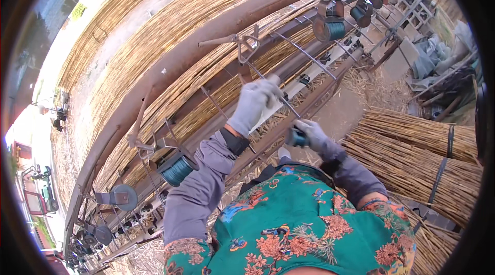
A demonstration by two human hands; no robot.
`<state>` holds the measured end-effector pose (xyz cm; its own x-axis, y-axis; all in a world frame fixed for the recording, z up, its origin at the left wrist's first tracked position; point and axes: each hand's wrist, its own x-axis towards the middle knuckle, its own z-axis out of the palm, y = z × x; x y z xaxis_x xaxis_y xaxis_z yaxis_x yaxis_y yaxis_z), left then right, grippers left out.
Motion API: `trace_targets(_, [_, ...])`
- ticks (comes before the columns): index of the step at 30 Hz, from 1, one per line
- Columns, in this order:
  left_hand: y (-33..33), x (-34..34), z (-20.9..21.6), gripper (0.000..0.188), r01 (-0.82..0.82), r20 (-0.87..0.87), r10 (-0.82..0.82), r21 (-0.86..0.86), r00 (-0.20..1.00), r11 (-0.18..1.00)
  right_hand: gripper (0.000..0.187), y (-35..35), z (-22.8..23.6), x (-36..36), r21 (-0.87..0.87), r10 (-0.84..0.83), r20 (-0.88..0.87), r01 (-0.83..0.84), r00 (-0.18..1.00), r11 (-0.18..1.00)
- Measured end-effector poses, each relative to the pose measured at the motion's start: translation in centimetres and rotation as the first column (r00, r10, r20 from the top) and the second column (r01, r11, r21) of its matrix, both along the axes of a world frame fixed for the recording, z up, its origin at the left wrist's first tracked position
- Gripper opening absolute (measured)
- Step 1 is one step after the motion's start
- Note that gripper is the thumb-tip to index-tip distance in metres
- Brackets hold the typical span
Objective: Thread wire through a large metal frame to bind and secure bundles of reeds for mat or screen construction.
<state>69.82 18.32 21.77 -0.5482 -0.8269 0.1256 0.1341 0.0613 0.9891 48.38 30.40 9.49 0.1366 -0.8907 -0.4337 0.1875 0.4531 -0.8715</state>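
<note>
My left hand [255,102], in a pale grey glove, is at a thin metal rod [290,107] of the long rusty frame. Its fingers are curled together and slightly blurred, so what they hold is hidden. Lower and to the right, my right hand [313,136], gloved too, grips a dark spool [296,137] wound with teal wire close to my body. Beyond my left hand, a metal bracket [247,48] is fixed on the frame's thick curved-looking pipe [180,43]. A layer of straw-coloured reeds [206,74] lies along the frame behind the rods.
More teal wire spools hang on the frame, one [178,169] beside my left forearm and another [330,28] at the upper right. Tied reed bundles [407,156] lie at my right. Beyond the pipe, reeds [160,32] cover the ground. Grey sheeting [438,53] is heaped at far right.
</note>
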Motion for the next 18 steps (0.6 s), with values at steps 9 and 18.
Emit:
trace_targets(9, [-2.5, 4.3, 2.1, 0.044, -0.245, -0.306, 0.390, 0.420, 0.868, 0.874, 0.045, -20.6, 0.0, 17.3, -0.282, 0.214, 0.941, -0.256, -0.262, 0.925])
trace_targets(18, [-7.9, 11.5, -4.4, 0.030, -0.394, 0.069, 0.404, 0.423, 0.912, 0.816, 0.032, -12.4, -1.4, 8.6, 0.124, 0.011, 0.670, -0.127, 0.742, 0.984])
